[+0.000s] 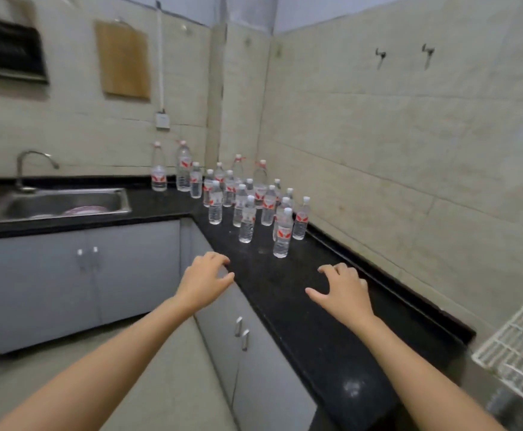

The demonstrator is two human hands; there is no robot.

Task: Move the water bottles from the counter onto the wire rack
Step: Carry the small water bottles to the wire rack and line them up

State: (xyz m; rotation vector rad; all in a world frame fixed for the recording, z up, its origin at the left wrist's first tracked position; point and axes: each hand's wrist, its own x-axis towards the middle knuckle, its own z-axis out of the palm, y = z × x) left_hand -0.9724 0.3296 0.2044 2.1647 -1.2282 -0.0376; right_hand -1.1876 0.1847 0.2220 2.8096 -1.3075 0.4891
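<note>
The table [300, 321] beneath the right hand [342, 293] is black speckled stone, polished and glossy. Ahead of both hands, the water bottles [282, 234] are clear, smooth plastic with white caps. Right of the right hand, the wire rack [516, 346] is white coated wire. Left of the left hand [205, 279], the sink [64, 202] is brushed metal, and the cabinet doors [129, 269] look smooth, matt grey.

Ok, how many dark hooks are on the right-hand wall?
2. The left hook and the right hook sit side by side high on the right wall; none looks hidden.
</note>
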